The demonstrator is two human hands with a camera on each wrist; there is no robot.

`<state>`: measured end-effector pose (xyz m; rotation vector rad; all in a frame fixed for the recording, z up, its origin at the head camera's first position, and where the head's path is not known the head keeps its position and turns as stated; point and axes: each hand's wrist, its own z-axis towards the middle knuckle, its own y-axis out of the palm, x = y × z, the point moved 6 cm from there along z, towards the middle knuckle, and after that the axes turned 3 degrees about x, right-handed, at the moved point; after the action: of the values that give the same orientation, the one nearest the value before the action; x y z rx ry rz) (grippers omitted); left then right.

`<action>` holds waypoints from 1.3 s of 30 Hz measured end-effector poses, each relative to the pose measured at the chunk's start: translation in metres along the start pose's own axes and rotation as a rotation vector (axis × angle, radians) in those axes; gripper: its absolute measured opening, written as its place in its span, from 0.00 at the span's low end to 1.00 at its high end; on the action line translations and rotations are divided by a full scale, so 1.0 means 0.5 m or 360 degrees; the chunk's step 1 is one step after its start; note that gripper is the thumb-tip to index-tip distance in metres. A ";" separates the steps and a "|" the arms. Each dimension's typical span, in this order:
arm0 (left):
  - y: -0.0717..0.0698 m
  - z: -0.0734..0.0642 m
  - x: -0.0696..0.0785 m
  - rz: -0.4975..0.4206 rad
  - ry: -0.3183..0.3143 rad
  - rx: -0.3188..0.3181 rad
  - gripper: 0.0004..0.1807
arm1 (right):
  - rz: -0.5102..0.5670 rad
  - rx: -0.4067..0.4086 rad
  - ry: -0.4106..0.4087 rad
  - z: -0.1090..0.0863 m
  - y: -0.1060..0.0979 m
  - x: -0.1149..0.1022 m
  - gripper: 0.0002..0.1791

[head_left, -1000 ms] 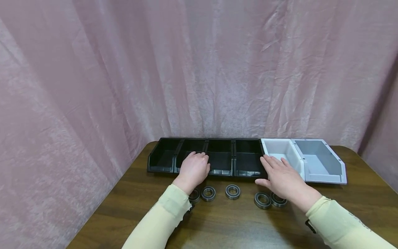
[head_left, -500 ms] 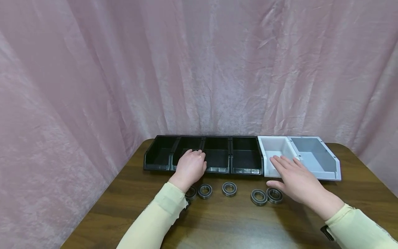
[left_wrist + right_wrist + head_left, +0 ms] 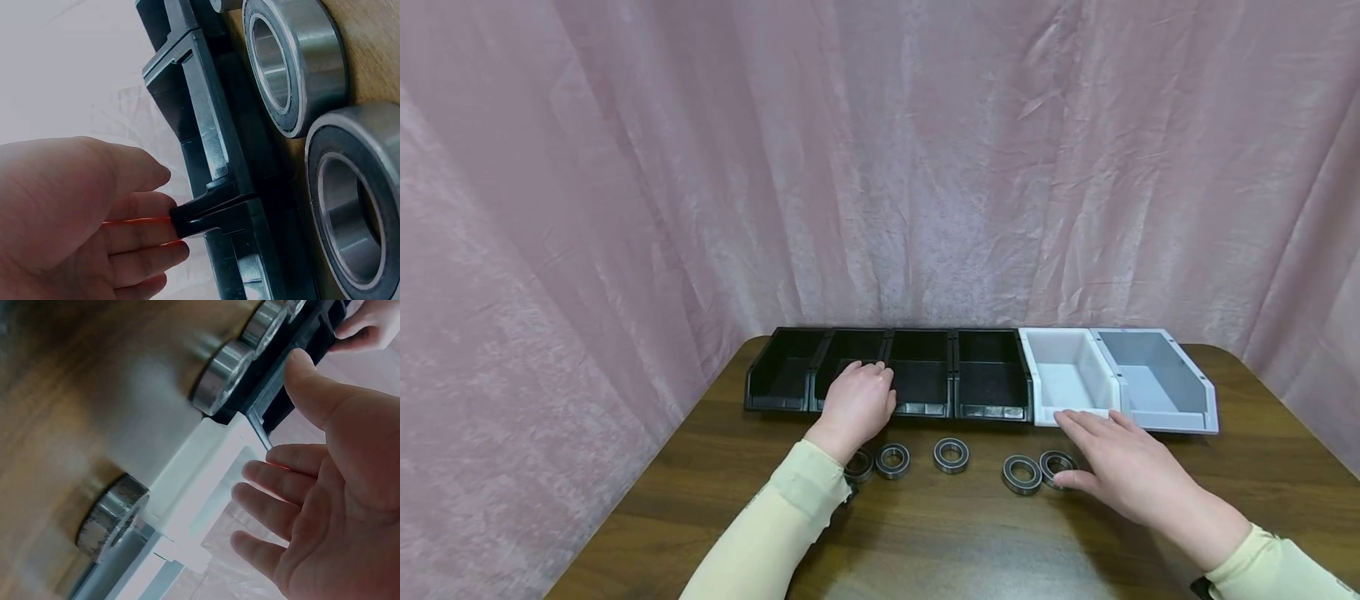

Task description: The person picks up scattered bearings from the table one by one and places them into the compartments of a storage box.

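- Holding nothing, the right-hand grip (image 3: 1123, 468) is spread above the worktop (image 3: 925, 542), fingers straight, thumb out, fingertips near the white bin (image 3: 1067, 375) front.
- Right-end bearing (image 3: 1045, 469) is partly covered by the thumb in head view; contact can't be told. Neighbouring bearing (image 3: 1022, 489) is set just beside it.
- Sixth bearing (image 3: 100, 515) is shown only from the right wrist, near the join of white bin and grey bin (image 3: 1153, 375); presumably masked by the hand in head view.
- Further left, laid flat: middle bearing (image 3: 951, 468), fourth bearing (image 3: 892, 473), leftmost bearing (image 3: 868, 467), the last partly hidden by the left arm (image 3: 775, 517).
- Technique, as judged: rings are best pinched by the outer rim and lifted level; low sweeps best avoided, neighbours could be knocked.
- Left-hand grip (image 3: 853, 406) is poised at the second black bin's front, fingers loosely bent, nothing seen gripped; touch on the divider can't be confirmed.
- Bins are lined up behind the bearings: four black bins (image 3: 921, 375), white, grey. Only bin floor is seen in the pale two; black interiors are too dark to read.
- Pink curtain (image 3: 880, 167) is hung behind.
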<state>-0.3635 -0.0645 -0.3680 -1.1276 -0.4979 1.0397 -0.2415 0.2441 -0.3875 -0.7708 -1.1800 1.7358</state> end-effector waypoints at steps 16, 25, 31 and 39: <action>-0.003 -0.003 0.001 0.0012 0.0021 0.0035 0.19 | 0.0047 -0.0076 -0.0029 -0.012 0.029 -0.002 0.42; 0.001 -0.003 0.001 0.0006 0.0021 0.0042 0.19 | 0.0057 -0.0131 0.0021 -0.013 0.038 -0.003 0.36; -0.002 -0.004 0.003 0.0019 0.0051 0.0088 0.17 | 0.0064 -0.0134 0.0043 -0.013 0.041 -0.003 0.29; -0.004 -0.004 0.002 0.0021 0.0040 0.0075 0.18 | 0.0080 -0.0103 0.0007 -0.016 0.048 -0.003 0.26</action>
<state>-0.3606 -0.0645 -0.3672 -1.1023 -0.4446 1.0423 -0.2418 0.2417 -0.4125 -0.8492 -1.2283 1.7433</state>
